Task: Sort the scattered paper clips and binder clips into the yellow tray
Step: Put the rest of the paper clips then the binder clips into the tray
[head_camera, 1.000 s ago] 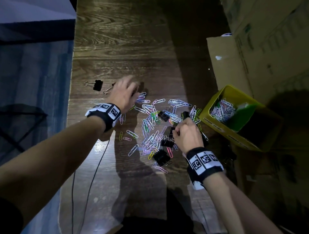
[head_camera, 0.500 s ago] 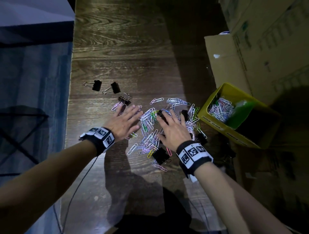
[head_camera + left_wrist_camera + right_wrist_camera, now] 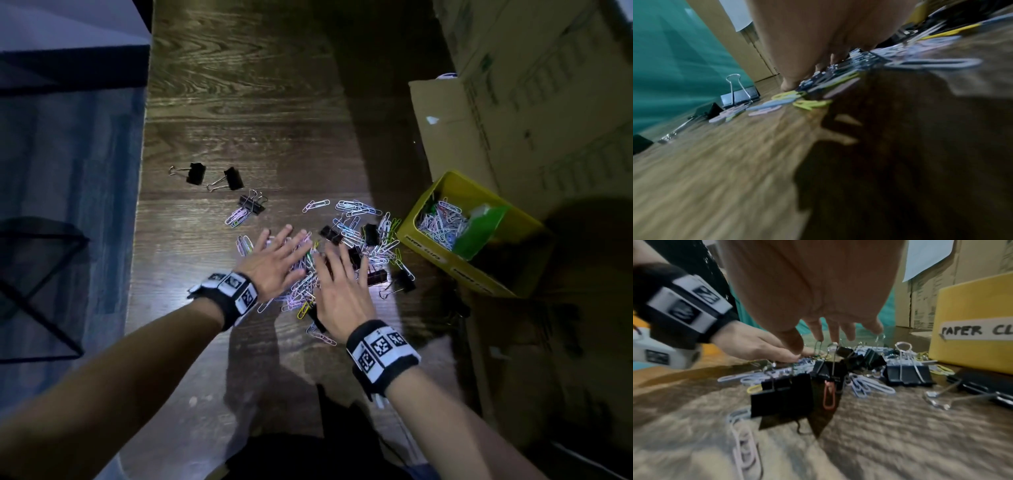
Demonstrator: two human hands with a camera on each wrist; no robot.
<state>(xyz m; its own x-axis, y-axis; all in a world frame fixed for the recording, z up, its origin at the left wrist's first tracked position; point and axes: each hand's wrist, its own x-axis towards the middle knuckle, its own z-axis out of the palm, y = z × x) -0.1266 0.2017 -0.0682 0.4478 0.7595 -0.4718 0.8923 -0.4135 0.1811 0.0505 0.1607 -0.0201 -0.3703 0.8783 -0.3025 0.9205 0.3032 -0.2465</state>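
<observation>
A heap of coloured paper clips [image 3: 356, 226] and black binder clips [image 3: 330, 234] lies on the wooden table. My left hand [image 3: 277, 257] lies flat with straight fingers on the heap's left part. My right hand [image 3: 339, 281] is spread just over the heap's middle, fingers straight above the binder clips [image 3: 826, 371]. The yellow tray [image 3: 424, 246] stands to the right with paper clips in its near compartment and a green divider [image 3: 479, 229]. In the right wrist view its label reads "PAPER CL" [image 3: 978, 331].
Two black binder clips [image 3: 196, 173] [image 3: 233, 179] and a third beside a small bunch of paper clips [image 3: 251, 205] lie apart to the left. Cardboard boxes [image 3: 513, 102] stand behind and right of the tray. The table's left edge [image 3: 142, 205] drops to blue floor.
My left hand came back from the far-left binder clips and flattened on the heap. My right hand went from curled on clips to spread out flat. Both hands have drawn closer together.
</observation>
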